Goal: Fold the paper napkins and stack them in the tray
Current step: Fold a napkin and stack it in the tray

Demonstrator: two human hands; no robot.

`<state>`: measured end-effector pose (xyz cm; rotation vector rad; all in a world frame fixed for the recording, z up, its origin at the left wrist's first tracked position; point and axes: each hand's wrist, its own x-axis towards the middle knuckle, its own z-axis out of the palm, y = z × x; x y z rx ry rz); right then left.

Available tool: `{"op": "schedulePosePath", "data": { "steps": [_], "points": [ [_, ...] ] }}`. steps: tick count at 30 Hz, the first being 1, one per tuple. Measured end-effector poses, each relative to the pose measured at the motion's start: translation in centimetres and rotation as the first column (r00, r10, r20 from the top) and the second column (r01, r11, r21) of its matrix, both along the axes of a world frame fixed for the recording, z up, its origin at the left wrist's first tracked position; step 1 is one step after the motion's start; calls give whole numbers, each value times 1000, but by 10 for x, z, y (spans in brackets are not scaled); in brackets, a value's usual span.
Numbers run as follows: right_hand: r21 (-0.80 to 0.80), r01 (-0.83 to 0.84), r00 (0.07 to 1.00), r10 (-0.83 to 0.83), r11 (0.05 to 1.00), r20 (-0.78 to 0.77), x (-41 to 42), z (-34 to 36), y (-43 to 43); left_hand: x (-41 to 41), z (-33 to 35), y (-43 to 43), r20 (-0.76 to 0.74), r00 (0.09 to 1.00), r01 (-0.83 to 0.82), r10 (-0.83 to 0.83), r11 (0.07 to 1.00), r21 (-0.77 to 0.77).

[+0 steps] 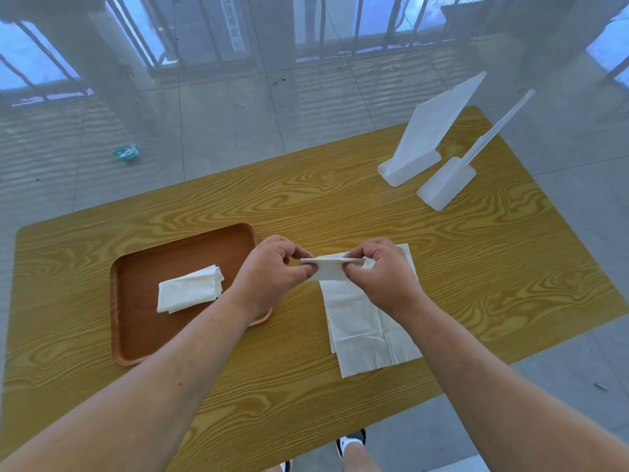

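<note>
A: What are the hands doing?

B: Both are up over the middle of the tabletop [306, 206], pinching one folded napkin [328, 269] between them. The left hand [272, 270] grips its left end with thumb and fingers curled in; the right hand [381, 270] grips the right end the same way. The napkin is lifted off the wood and held roughly level, as a narrow strip.

A: And the other napkins?

B: A small pile of flat napkins [367, 328] lies under and in front of the right hand, reaching toward the near edge of the tabletop. The sheets are not squared up; the lower ones stick out at the near side.

A: Anything in the tray?

B: Yes. The brown tray [136, 335] sits on the left half of the tabletop, its right rim partly hidden by the left wrist. A folded napkin bundle [189, 292] lies in it, right of the tray's middle, a little askew. I cannot tell how many napkins make up that bundle.

A: What else is on the table?

B: Two white stands near the far right corner: one holder with paper [425, 141] standing upright in it, and just beside it, nearer the right edge, an empty holder [449, 185].
</note>
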<state>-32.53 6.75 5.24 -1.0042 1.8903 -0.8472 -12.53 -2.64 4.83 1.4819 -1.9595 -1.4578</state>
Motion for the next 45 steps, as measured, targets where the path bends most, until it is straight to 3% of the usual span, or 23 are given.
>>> {"op": "schedulePosePath", "data": {
  "steps": [2, 5, 7, 10, 15, 19, 23, 28, 33, 36, 39, 42, 45],
  "points": [
    [21, 29, 981, -32, 999, 193, -3, 6, -2, 0, 5, -3, -83, 996, -19, 30, 991, 130],
    [51, 94, 830, -106, 994, 548, -6, 13, -4, 1, 10, -4, -278, 955, 23, 106, 906, 422],
    [75, 138, 745, -153, 988, 649, -4, 16, -6, 0, 13, -3, -343, 929, 56, 140, 863, 502],
    [136, 163, 656, -210, 977, 725, 2, 16, -7, -2, 15, 1, -326, 924, 9, 202, 837, 547],
    [210, 41, 696, -179, 977, 695, 8, 9, -4, 0, 12, 2, -321, 895, -83, 309, 823, 561],
    [223, 46, 661, -197, 974, 724, 12, 6, -4, 8, 9, 3, -334, 892, -39, 304, 789, 614],
    [229, 46, 688, -197, 972, 699, 23, 6, -9, 21, 3, 5, -330, 901, -13, 282, 777, 629],
    [187, 32, 656, -162, 982, 737, 40, 4, -20, 50, 3, 2, -393, 853, 31, 343, 718, 695],
    [159, -74, 748, -51, 984, 662, 70, 5, -36, 90, 6, -9, -395, 783, 23, 480, 613, 790],
    [160, -104, 746, -30, 982, 665, 90, 3, -46, 111, 3, -10, -315, 853, -88, 416, 709, 699],
    [172, -109, 699, -47, 979, 713, 113, -2, -57, 132, 0, -11, -256, 862, -203, 438, 760, 617],
    [260, -169, 815, -14, 951, 579, 135, -13, -69, 156, -7, -14, -248, 860, -243, 446, 786, 569],
    [357, -176, 872, -23, 917, 489, 157, -22, -80, 179, -18, -17, -184, 861, -332, 474, 798, 503]
  ]
}}
